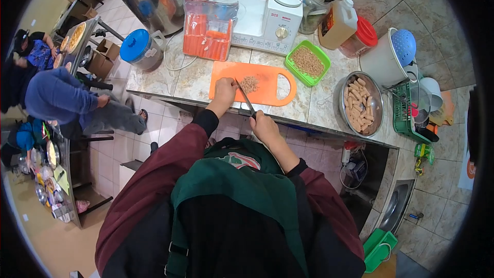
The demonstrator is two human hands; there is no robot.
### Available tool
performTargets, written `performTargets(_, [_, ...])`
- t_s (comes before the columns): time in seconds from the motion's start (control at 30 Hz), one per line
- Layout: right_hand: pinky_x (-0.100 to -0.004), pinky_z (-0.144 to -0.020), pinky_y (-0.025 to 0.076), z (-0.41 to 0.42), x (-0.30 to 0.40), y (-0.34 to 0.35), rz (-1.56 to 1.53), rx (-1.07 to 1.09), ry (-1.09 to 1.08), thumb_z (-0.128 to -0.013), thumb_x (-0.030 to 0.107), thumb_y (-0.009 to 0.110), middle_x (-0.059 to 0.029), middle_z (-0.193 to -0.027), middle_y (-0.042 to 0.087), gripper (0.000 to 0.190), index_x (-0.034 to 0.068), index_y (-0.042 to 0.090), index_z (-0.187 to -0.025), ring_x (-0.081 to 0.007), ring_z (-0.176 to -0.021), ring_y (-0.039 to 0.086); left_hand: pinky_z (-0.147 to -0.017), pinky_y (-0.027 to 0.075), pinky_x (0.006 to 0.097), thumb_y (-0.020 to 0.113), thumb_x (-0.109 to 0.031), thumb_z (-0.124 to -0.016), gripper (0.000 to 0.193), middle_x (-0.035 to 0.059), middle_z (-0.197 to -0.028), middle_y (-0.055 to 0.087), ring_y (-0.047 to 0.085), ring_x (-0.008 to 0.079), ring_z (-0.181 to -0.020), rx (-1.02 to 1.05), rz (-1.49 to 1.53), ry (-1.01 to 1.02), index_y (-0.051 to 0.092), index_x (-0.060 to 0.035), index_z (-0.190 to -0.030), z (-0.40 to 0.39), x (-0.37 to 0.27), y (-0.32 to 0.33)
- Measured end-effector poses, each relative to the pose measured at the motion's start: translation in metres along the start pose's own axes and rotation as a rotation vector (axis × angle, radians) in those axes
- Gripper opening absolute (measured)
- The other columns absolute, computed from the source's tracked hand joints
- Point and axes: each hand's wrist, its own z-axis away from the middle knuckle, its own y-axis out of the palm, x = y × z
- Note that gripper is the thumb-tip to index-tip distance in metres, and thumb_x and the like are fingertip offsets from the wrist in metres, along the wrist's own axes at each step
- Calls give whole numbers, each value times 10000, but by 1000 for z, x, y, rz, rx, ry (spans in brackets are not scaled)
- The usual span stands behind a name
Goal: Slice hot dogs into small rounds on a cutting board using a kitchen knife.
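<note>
My right hand (265, 127) grips the black handle of a kitchen knife (245, 95). Its blade slants up and left across an orange plastic cutting board (266, 98). My left hand (225, 92) rests over the board's left part, fingertips bunched at the blade's tip; whether they pinch anything is hidden. Just right of the blade lies a small heap of chopped sausage (250, 83). Beyond the board's right end, a green plastic container (327, 61) holds more chopped bits. Farther right, a steel bowl (380, 114) holds several cut sausage pieces.
Behind the board stand a clear bag of orange-red sausages (206, 42) and a white Bosch kitchen machine (283, 17). A blue-lidded jug (141, 52) is at the left, a juice jug (339, 21) at the back. A green dish rack (401, 112) sits right. People work at left tables.
</note>
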Motion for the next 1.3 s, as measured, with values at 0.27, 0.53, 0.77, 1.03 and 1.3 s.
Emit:
performTargets(0.27, [-495, -682, 465, -10, -1, 2, -2, 8, -29, -841, 247, 497, -262, -756, 605, 280, -30, 488, -883, -408, -747, 603, -556, 473, 348, 673, -57, -667, 88, 181, -622, 593, 610, 287, -590, 8, 11, 40, 622, 15, -668, -2, 1, -4])
performTargets(0.53, [-494, -700, 467, 4, 3, -5, -3, 24, 6, -844, 262, 492, -264, -769, 606, 303, -37, 493, -896, -418, -766, 598, -637, 445, 422, 640, -39, -698, 68, 203, -722, 570, 559, 360, -689, -115, -114, 205, 616, 21, -717, 11, 11, 3])
performTargets(0.77, [-486, -682, 472, -7, 3, 7, 13, 3, -4, -846, 269, 494, -253, -752, 610, 303, -28, 490, -906, -409, -753, 603, -653, 426, 437, 622, -21, -698, 62, 200, -721, 552, 543, 366, -696, -104, -91, 241, 608, 19, -744, 12, 10, 4])
performTargets(1.03, [-478, -627, 473, -5, -5, -17, 89, -152, -14, -812, 290, 556, -209, -735, 600, 298, 21, 483, -918, -379, -713, 606, -683, 467, 368, 581, -47, -750, 233, 196, -803, 611, 598, 315, -739, -83, 188, 163, 629, -1, -973, 15, 21, -21])
performTargets(1.3, [-434, -643, 487, -24, -19, -26, 143, -436, -32, -752, 288, 642, -161, -992, 490, 255, 78, 563, -872, -344, -731, 596, -667, 484, 361, 628, -109, -727, 362, 184, -795, 631, 622, 317, -745, -182, -4, 27, 534, 50, -1037, 19, 62, -43])
